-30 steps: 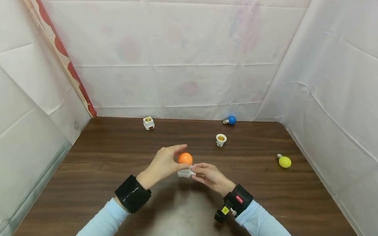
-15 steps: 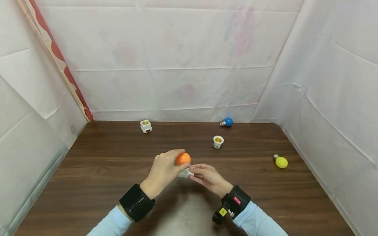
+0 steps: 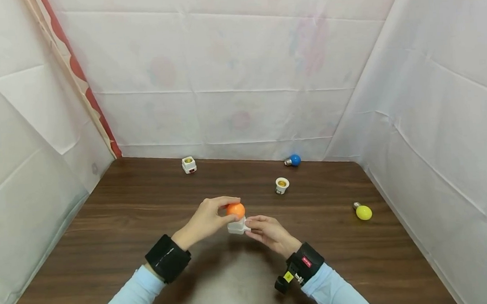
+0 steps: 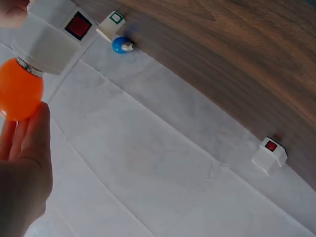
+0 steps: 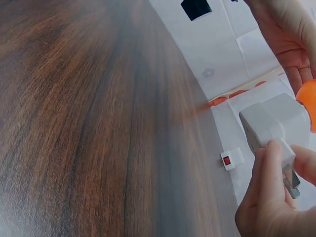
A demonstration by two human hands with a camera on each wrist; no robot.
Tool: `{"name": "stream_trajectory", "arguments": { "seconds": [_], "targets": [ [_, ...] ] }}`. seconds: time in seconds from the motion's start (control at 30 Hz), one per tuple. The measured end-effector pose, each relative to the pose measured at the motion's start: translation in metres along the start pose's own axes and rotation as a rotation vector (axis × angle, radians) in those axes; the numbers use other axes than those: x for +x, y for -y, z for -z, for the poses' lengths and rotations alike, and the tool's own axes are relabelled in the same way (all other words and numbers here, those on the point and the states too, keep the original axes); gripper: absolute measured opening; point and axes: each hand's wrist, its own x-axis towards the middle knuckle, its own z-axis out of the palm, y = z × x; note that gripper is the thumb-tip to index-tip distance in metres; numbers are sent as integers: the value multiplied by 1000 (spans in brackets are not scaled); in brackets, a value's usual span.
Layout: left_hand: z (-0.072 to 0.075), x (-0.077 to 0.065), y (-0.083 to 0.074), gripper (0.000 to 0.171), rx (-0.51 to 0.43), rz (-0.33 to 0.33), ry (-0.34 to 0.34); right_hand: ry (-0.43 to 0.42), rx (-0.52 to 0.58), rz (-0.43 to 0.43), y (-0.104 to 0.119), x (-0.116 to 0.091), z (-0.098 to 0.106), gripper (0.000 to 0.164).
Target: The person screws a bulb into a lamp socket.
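In the head view my left hand (image 3: 206, 221) holds an orange light bulb (image 3: 236, 211) between its thumb and fingers. The bulb's metal base sits in a white lamp socket (image 4: 52, 37) with a red switch; a thin band of metal thread shows between them in the left wrist view. My right hand (image 3: 271, 234) pinches the plug end of that socket. Metal plug prongs (image 5: 291, 181) stick out by the right fingers in the right wrist view. Bulb and socket are held together above the table.
A white square socket with a red switch (image 3: 189, 166) stands at the table's back left. Right of the hands is a round white socket (image 3: 282, 185). Behind it lies a blue bulb (image 3: 294, 160), and a yellow bulb (image 3: 363, 212) lies far right. White cloth walls (image 3: 229, 55) enclose the table.
The left fingers, spread around the orange bulb a second ago, have come onto it, and the left wrist has since turned and lowered slightly. The right hand keeps its grip on the socket.
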Motion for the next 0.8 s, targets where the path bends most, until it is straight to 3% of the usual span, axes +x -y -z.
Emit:
{"name": "stream_trajectory", "arguments": {
  "seconds": [0.17,0.4,0.67,0.8],
  "targets": [
    [7,3,4,40,-87,-17,110,14,-4,1,-2,1,0,35],
    [15,5,4,37,-190,48,283,29,-40,-33,-3,-1,0,34],
    [15,8,5,38,-215,46,317,45,-34,-45,-5,-2,2,32],
    [14,9,8,46,-346,45,324,37,-17,-42,-5,-2,2,33]
  ]
}}
